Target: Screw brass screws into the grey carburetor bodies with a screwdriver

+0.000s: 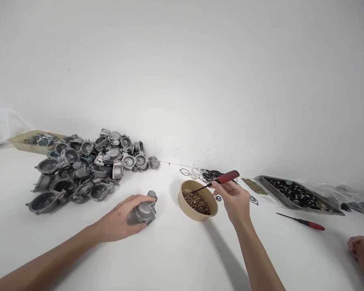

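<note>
My left hand is wrapped round a grey cast-metal housing that rests on the white table. My right hand grips a red-handled screwdriver above and to the right of a tan bowl. The screwdriver's dark shaft points down-left, its tip just inside the bowl over a heap of small brass screws.
A big pile of grey metal housings lies at the back left, with a tan tray behind it. Black O-rings, a dark tray of small parts and a second red screwdriver lie at the right. Another person's hand is at the far right edge.
</note>
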The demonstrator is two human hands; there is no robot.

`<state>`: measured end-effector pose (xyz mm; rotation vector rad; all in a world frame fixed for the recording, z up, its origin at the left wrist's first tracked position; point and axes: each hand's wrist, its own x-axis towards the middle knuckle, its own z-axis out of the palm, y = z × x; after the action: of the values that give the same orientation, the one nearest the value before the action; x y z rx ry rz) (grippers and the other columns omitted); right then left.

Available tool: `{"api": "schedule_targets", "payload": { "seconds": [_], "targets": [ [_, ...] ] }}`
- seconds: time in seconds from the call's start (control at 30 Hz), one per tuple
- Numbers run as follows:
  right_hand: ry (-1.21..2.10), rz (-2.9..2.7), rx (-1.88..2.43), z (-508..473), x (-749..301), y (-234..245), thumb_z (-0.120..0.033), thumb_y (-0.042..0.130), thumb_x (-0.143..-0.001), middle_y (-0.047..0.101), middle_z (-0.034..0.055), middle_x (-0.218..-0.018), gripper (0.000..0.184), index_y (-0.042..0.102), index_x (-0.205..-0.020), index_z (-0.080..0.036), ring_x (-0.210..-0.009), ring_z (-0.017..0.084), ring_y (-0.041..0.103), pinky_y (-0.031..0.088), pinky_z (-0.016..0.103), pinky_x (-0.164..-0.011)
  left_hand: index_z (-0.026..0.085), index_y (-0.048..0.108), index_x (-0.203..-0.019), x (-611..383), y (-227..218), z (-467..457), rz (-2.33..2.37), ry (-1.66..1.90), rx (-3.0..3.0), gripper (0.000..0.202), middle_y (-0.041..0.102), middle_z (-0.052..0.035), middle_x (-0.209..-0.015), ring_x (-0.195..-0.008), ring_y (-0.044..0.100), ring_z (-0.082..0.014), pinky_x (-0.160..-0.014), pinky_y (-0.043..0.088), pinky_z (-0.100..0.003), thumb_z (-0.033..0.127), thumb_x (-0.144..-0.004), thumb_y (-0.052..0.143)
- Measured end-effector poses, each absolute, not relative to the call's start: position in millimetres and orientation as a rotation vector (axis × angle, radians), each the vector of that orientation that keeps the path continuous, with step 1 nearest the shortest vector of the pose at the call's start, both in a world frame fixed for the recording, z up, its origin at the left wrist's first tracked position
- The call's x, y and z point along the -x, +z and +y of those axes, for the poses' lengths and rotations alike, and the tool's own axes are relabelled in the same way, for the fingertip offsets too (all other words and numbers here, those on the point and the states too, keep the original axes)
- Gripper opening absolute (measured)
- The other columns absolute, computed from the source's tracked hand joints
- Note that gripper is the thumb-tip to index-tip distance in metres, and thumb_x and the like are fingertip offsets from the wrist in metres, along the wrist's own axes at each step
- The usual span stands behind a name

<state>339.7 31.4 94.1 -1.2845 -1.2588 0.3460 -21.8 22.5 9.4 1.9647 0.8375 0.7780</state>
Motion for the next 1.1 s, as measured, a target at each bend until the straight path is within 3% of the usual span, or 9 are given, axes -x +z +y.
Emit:
{"api": "schedule_targets", "payload": {
  "seconds": [0.17, 0.53, 0.73, 0.93, 1.1],
  "targets": [
    [0.369, -1.255, 1.236, 25.8, -330.8, 97.0, -0.048, 0.087, -0.075, 0.066, 0.0033, -0.062, 0.035, 0.077, -0.089, -0.018, -0.061, 0.020, 0.061, 0.056, 0.035, -0.063, 0.034, 0.052, -0.148, 21.4, 7.7, 23.5, 0.835, 0.795, -1.976, 0.062, 0.057, -0.0063, -0.149, -0.138, 0.053, -0.0325, -0.121, 0.042, -0.050, 0.022, -0.089, 0.070],
    [0.559, -1.346, 1.121, 0.6, -283.4, 96.0, -0.045, 0.083, -0.081, 0.069, 0.0065, -0.073, 0.029, 0.076, -0.092, -0.019, -0.061, 0.020, 0.061, 0.057, 0.036, -0.059, 0.033, 0.053, -0.146, 21.4, 8.3, 23.2, 0.840, 0.812, -1.991, 0.060, 0.059, -0.0064, -0.146, -0.133, 0.058, -0.0309, -0.116, 0.047, -0.045, 0.023, -0.089, 0.069],
    [0.631, -1.414, 1.142, -0.7, -264.7, 81.3, -0.044, 0.085, -0.081, 0.077, 0.0112, -0.095, 0.027, 0.076, -0.092, -0.021, -0.082, 0.027, 0.073, 0.064, 0.039, -0.071, 0.032, 0.054, -0.141, 19.2, 9.1, 22.4, 0.859, 0.843, -2.023, 0.059, 0.063, -0.0062, -0.141, -0.128, 0.061, -0.0300, -0.112, 0.049, -0.043, 0.019, -0.085, 0.068],
    [0.728, -1.494, 1.084, 6.8, -243.6, 46.9, -0.045, 0.085, -0.080, 0.078, 0.0097, -0.087, 0.027, 0.076, -0.087, -0.020, -0.077, 0.026, 0.073, 0.064, 0.040, -0.072, 0.030, 0.055, -0.132, 31.1, 28.4, 27.5, 0.815, 0.764, -2.158, 0.058, 0.067, -0.0043, -0.133, -0.116, 0.066, -0.0268, -0.104, 0.051, -0.035, 0.016, -0.077, 0.066],
    [0.750, -1.502, 1.123, 3.6, -232.1, 34.4, -0.042, 0.082, -0.084, 0.079, 0.0110, -0.095, 0.024, 0.077, -0.089, -0.019, -0.082, 0.026, 0.075, 0.064, 0.040, -0.077, 0.031, 0.054, -0.131, 58.1, 41.8, 36.4, 0.822, 0.571, -2.275, 0.059, 0.068, -0.0022, -0.125, -0.105, 0.068, -0.0243, -0.089, 0.053, -0.028, 0.016, -0.075, 0.064]
  ]
}}
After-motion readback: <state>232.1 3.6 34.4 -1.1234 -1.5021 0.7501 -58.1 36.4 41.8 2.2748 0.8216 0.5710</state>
